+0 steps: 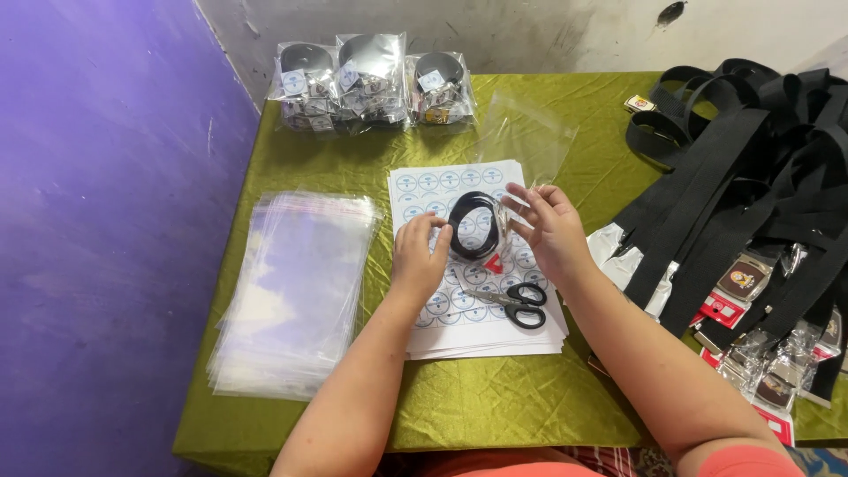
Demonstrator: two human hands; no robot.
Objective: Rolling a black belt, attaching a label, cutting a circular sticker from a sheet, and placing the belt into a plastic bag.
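A coiled black belt (470, 224) with a shiny buckle stands on edge over a stack of white sticker sheets (477, 336). My left hand (419, 254) grips the coil's left side. My right hand (549, 228) holds its right side at the buckle, fingers spread over the top. A clear plastic bag (526, 132) rises just behind the coil, its lower edge near my right fingers. Black-handled scissors (517, 302) lie on the sheets below the coil.
A pile of clear bags (291, 291) lies at the left on the green tablecloth (495, 402). Several bagged coiled belts (371, 84) sit at the back. Loose black belts with buckles (751, 194) heap at the right. A purple wall borders the left.
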